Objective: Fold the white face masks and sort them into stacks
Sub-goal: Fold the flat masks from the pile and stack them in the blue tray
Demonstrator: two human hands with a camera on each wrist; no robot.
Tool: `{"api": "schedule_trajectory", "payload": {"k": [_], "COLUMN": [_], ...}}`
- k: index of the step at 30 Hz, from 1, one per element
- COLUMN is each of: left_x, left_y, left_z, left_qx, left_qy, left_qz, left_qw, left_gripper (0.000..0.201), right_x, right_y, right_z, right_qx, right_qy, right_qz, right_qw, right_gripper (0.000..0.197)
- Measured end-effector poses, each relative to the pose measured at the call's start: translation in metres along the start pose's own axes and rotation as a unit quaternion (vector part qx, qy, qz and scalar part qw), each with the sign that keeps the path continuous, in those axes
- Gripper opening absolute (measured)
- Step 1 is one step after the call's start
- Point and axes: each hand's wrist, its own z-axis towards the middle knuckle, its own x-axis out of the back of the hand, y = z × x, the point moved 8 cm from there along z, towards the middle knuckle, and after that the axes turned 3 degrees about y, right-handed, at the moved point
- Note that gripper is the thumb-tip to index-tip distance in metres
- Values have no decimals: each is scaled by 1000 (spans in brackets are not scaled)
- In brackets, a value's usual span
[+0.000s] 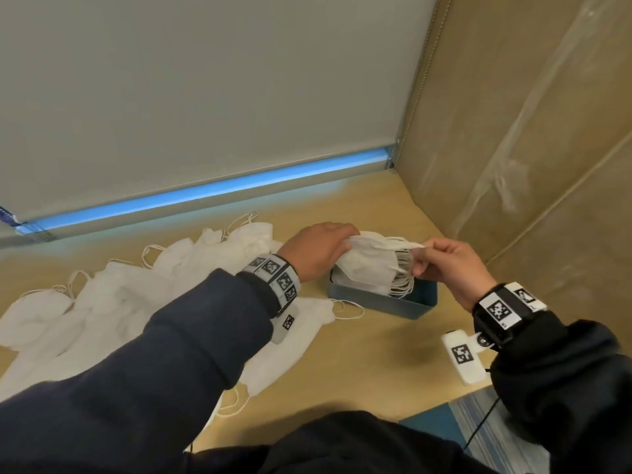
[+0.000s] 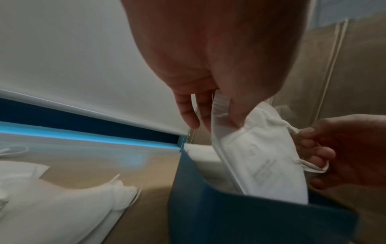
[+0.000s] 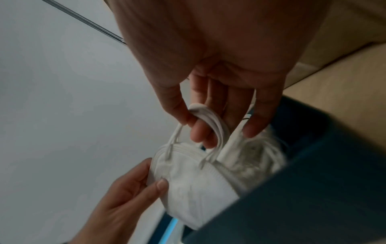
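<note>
Head view: left hand grips the near-left end of a folded mask bundle sitting upright in a blue box on the tabletop. Right hand pinches the ear loops at the other end. Loose unfolded masks lie spread to the left, well apart from the box on that side. To do it well, my call: keep the loops gathered tight to one side, lower the bundle straight down with edges aligned, and let go only once it seats. Box interior is mostly hidden by the hands and masks; mask count can't be told.

Left wrist view: left-hand fingers clamp the top seam of the folded mask, thumb on one face. The mask's lower end is already inside the box wall. The right hand is dark at the frame edge, its grip hard to read here. Foreground is blurred.

Right wrist view: right-hand fingers are curled through several ear loops, holding them bunched. The left hand pinches the bundle's edge from below. Motion blur smears the stack inside the box; its floor isn't visible.
</note>
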Motion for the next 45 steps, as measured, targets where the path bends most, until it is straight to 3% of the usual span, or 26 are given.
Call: {"api": "schedule_trajectory", "payload": {"k": [3,6,10,13,17,21,24,27,30,33,36,40,43,45], "left_x": [-38,-64,-79,-68,-69,-44,-31,-23,-19,-22,-27,-27,-34,-44], "left_y": [-6,-7,-3,-3,-6,-20,-25,-27,-22,-12,-7,-19,-27,-25], "left_z": [12,13,14,16,12,12,12,14,14,11,6,2,6,10], "left_qx": [1,-27,-39,-8,15,88,105,110,101,70,50,81,97,85], "left_qy": [-84,-123,-115,-52,-37,3,3,3,1,2,11,15,-31,-86], "left_qz": [60,172,265,253,247,78,-27,-66,-60,-34,6,18,28,72], "left_qw": [995,977,956,966,968,993,994,992,993,997,999,996,994,990], "left_gripper": [35,33,34,32,23,27,23,18,18,20,22,27,29,27], "right_x": [7,8,6,12,12,1,-22,-30,-30,-29,-29,-33,-34,-30], "right_y": [34,46,49,50,50,40,32,36,40,35,36,39,35,29], "right_z": [-1,2,10,16,20,20,18,21,28,33,36,31,25,22], "right_qx": [-24,9,38,29,4,5,34,32,-12,-15,-28,-46,-41,-24], "right_qy": [9,22,49,84,85,39,-58,-55,-41,-34,-54,-67,-85,-95], "right_qz": [-45,-145,-245,-215,-130,-43,-140,-291,-324,-400,-419,-439,-488,-486], "right_qw": [999,989,968,973,988,998,988,955,945,916,906,895,868,868], "right_gripper": [17,10,10,8,5,29,36,14,22,30,30,29,41,49]}}
